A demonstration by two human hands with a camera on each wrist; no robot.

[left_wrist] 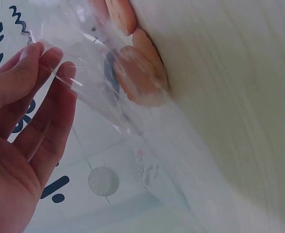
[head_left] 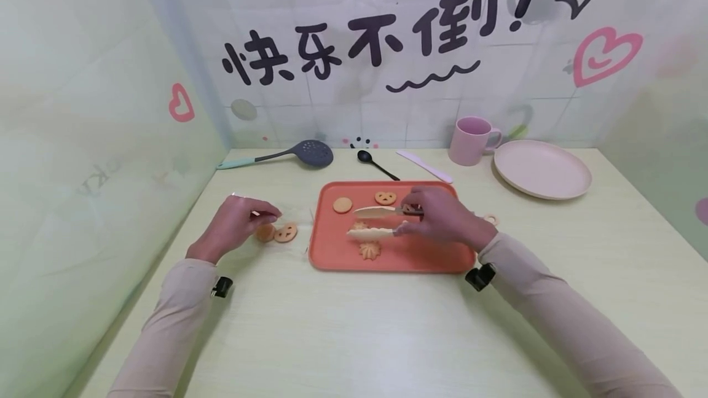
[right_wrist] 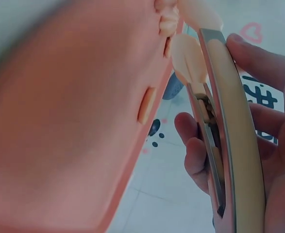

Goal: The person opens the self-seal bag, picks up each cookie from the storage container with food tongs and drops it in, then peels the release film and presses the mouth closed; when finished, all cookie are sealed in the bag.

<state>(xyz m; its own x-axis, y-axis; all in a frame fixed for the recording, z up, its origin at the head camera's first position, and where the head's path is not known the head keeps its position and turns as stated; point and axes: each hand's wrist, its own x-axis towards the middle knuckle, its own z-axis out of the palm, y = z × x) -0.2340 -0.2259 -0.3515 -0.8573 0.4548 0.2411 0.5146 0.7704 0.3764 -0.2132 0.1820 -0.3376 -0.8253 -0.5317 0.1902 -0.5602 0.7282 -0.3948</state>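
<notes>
My left hand [head_left: 235, 224] pinches the edge of a clear plastic bag [left_wrist: 98, 82] between thumb and fingertips, left of the tray. Inside or behind the film lie several cookies [left_wrist: 141, 77], one with a cut-out face [head_left: 286, 233]. My right hand [head_left: 442, 217] grips cream-tipped tongs [right_wrist: 239, 126] over the red tray [head_left: 398, 263], thumb on one arm and fingers round the other. The tong tips stand apart above a ridged cookie [head_left: 369, 250]; nothing is seen held between them. A round cookie [head_left: 342, 204] and a face cookie [head_left: 385, 198] lie at the tray's back.
Behind the tray lie a slotted ladle [head_left: 313, 153], a black spoon [head_left: 365, 156] and a pink knife [head_left: 426, 166]. A pink mug [head_left: 469, 142] and pink plate [head_left: 542, 171] stand back right. A ring-shaped cookie [head_left: 491, 220] lies right of the tray.
</notes>
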